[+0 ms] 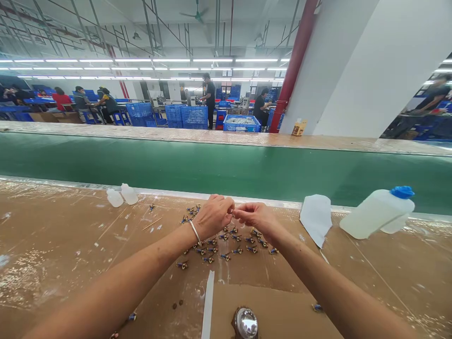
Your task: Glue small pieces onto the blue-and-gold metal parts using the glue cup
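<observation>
Pinching tiny part (233, 214) between both hands' fingers (229, 207)

No text, label, brand or number can be read anywhere. The small orange-and-white carton (299, 127) on the far ledge of the green conveyor may carry print, but it is too small and blurred to make out. The translucent white plastic jug with a blue cap (377, 213) shows no label.

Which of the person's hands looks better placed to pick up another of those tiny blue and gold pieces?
Probably the right hand: the small blue and gold pieces lie just beneath it on the brown cardboard table, while the left hand seems to pinch something tiny.
</observation>
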Demonstrator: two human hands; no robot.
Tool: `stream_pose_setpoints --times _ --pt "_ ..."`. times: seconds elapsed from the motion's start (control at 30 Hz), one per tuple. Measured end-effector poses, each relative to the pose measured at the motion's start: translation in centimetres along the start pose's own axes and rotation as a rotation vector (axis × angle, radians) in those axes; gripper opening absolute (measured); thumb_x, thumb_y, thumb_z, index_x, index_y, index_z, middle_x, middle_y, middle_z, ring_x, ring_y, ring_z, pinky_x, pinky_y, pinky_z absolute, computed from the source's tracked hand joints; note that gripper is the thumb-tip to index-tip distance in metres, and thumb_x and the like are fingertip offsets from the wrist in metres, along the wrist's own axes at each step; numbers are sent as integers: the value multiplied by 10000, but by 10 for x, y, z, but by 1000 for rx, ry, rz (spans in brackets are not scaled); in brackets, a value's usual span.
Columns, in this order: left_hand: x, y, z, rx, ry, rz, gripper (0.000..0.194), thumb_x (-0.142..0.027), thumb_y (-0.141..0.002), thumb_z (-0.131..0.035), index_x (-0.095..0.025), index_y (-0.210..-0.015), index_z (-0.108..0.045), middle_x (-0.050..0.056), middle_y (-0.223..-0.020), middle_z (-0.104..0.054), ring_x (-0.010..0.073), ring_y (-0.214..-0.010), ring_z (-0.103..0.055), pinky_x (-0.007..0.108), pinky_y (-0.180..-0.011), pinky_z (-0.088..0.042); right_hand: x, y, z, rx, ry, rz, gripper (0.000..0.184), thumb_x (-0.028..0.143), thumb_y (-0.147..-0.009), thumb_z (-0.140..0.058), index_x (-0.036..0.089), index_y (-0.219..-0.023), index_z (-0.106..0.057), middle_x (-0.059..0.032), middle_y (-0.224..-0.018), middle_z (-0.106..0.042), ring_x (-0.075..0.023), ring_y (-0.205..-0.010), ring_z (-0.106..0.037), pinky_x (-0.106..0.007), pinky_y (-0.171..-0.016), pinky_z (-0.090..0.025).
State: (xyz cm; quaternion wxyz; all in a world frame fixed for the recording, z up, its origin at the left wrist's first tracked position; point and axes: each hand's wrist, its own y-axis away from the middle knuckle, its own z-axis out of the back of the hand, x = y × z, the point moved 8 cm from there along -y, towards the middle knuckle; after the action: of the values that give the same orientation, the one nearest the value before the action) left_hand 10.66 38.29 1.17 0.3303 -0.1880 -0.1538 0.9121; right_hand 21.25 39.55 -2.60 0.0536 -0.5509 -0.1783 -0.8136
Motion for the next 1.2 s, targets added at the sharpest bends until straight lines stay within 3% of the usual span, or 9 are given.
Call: stream_pose_setpoints --times 0.23,0.33,0.43,0.67,1.0,1.2 --pt "4 -1 1 10 131 120 85 -194 -812 -504 -154 -884 -525 37 -861 -623 167 -874 -549 309 -836 -377 10 1 -1 -69 11 49 186 259 -851 -574 94 -768 -554 8 -705 -533 -73 -635 -497 -234 -644 -440" --pt "17 -1 -4 20 246 236 161 -219 -803 -542 -168 -955 -529 3 -820 -658 119 -766 -593 240 -733 -423 11 0 1 -93 4 70 199 286 -856 -570 94 -805 -558 1 -738 -540 -79 -659 -508 -239 -650 -445" --pt "25 -2 -9 40 348 294 100 -211 -786 -566 -172 -879 -569 -22 -766 -663 73 -692 -596 180 -668 -427 9 -2 3 -93 7 69 193 283 -858 -567 92 -828 -563 -2 -748 -544 -80 -664 -514 -241 -649 -451" --pt "27 -3 -14 85 466 296 96 -223 -776 -586 -160 -839 -623 -20 -767 -669 60 -708 -594 160 -689 -429 4 -4 4 -24 48 59 191 275 -859 -568 91 -807 -575 3 -713 -545 -74 -638 -513 -233 -636 -454" --pt "27 3 -26 174 445 302 87 -221 -769 -587 -161 -807 -639 -6 -763 -668 81 -698 -579 182 -680 -409 -13 -9 -1 -13 179 69 276 353 -873 -547 95 -780 -578 6 -674 -544 -83 -629 -523 -252 -660 -455" --pt "35 22 -25 244 371 360 182 -246 -786 -593 -158 -935 -648 11 -826 -674 90 -740 -581 187 -696 -403 -25 -8 -7 -8 339 55 305 378 -886 -519 96 -783 -573 2 -693 -539 -84 -634 -513 -246 -641 -444"
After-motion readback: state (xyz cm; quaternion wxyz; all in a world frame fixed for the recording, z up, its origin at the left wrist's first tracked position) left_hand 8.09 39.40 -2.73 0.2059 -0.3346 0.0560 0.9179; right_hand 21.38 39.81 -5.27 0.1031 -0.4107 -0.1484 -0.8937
